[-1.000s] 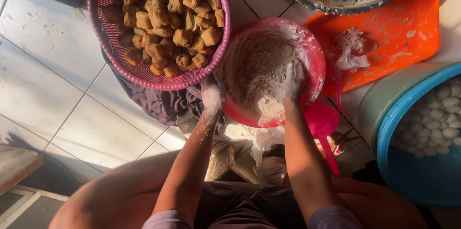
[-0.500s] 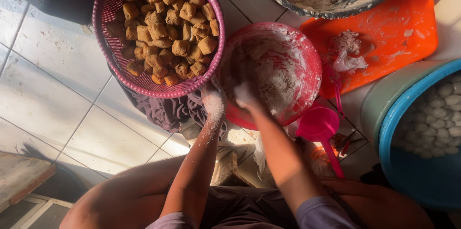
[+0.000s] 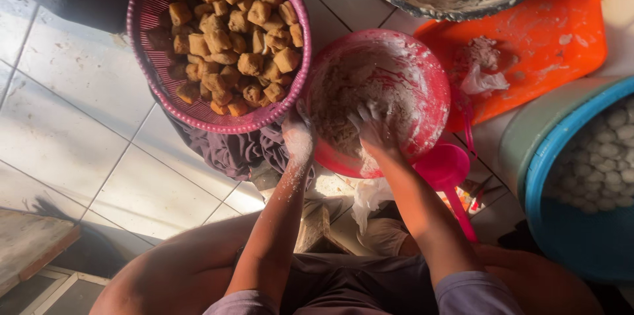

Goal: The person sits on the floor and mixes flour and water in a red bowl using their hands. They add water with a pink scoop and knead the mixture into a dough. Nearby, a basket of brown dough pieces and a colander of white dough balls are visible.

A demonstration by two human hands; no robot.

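Red bowl point(image 3: 422, 84) hemmed — basket point(image 3: 148, 44) left, probably ladle point(image 3: 446, 170) right.

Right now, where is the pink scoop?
The pink scoop lies on the floor just right of the right hand, below the red bowl.

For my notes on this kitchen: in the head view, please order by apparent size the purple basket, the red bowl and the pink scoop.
1. Purple basket, widest.
2. Red bowl, somewhat smaller; the hands hide part.
3. Pink scoop, clearly smallest.
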